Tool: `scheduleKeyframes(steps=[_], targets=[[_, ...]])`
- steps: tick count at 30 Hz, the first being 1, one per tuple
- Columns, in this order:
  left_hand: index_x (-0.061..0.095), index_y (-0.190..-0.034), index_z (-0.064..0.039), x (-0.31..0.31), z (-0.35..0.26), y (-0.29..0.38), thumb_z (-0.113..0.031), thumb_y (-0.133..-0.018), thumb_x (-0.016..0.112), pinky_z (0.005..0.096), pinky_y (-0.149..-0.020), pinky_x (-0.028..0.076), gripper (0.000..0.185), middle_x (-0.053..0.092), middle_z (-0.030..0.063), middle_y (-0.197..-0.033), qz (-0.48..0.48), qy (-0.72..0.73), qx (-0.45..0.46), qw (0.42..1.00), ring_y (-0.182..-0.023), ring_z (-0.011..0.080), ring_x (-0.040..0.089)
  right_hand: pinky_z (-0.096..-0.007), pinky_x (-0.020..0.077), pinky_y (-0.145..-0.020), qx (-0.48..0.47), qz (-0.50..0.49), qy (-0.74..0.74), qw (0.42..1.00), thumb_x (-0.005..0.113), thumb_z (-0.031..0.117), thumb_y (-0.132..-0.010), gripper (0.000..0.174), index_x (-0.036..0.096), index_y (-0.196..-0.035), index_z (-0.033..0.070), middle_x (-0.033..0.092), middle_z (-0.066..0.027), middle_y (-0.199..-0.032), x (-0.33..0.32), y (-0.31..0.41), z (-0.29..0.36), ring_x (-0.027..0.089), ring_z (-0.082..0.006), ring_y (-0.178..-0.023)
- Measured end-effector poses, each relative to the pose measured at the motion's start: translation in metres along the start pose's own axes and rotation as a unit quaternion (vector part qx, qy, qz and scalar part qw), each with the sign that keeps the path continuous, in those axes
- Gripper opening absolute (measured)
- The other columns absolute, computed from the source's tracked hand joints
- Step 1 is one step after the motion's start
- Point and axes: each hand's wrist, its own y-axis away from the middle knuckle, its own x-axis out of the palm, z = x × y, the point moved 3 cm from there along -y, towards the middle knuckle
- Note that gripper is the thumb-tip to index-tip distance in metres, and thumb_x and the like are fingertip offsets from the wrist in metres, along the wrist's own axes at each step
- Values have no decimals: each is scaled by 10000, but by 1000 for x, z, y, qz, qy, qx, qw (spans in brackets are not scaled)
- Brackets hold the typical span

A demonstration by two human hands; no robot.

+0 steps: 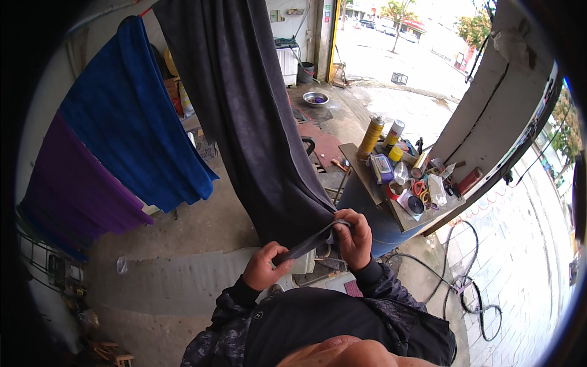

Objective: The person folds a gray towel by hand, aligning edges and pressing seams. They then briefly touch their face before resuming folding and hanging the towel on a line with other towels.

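Note:
A long dark grey cloth (257, 119), which looks like a towel, hangs from above and runs down to my hands. My left hand (266, 266) pinches one lower corner between thumb and fingers. The opposite corner is gripped by my right hand (354, 234), its fingers curled over the bunched hem. Between the two hands the bottom edge is stretched and partly folded over. To the left hang a blue cloth (137, 124) and a purple cloth (82, 174), apart from my hands.
Right of me, a small board table (408, 220) holds spray cans (371, 137), tape, scissors (418, 187) and wipes. A blue barrel (362, 202) stands under it. A black hose (477, 293) coils on the ground. Farther off sit a metal basin (315, 99) and a dark bucket (306, 73).

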Motion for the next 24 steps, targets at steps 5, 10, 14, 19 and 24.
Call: scheduleKeyframes(steps=[5, 10, 14, 19, 24], targets=[[704, -1061, -26, -15, 7, 1, -115, -1003, 825, 357, -742, 553, 161, 678, 85, -965, -101, -21, -44, 994, -820, 208, 688, -337, 548, -829, 42, 33, -28, 998, 779, 142, -1062, 212, 617, -1104, 13, 706, -114, -1036, -2, -5, 3, 680, -216, -896], [709, -1122, -19, -12, -2, -7, -79, -1019, 798, 359, -794, 568, 149, 694, 97, -1014, -117, 18, -49, 992, -889, 229, 717, -447, 501, -862, -160, 345, -67, 922, 896, 258, -921, 327, 650, -1051, 87, 652, -69, -1002, 39, -3, 27, 626, -322, -928], [733, -1217, -12, -7, -15, -11, -5, -1040, 730, 364, -883, 573, 177, 721, 129, -1116, -96, 7, 63, 993, -1008, 281, 733, -437, 490, -904, -139, 340, -47, 929, 936, 265, -860, 315, 697, -1002, 117, 621, -37, -1028, 56, 4, 34, 602, -311, -1000], [735, -1249, -4, -9, -16, -6, 44, -1029, 705, 375, -875, 582, 226, 718, 151, -1163, -79, 34, 76, 993, -1011, 302, 740, -510, 481, -1052, -141, 276, 15, 951, 973, 283, -806, 364, 741, -1040, 127, 612, -116, -1312, 49, 0, 33, 577, -393, -1244], [729, -1296, -25, -5, -16, -3, 71, -1024, 668, 349, -919, 571, 296, 700, 136, -1201, -20, 65, 69, 995, -1050, 253, 718, -521, 514, -1023, -149, 279, -52, 947, 959, 227, -839, 367, 696, -1051, 84, 631, -161, -1331, 54, -2, 26, 624, -410, -1218]])
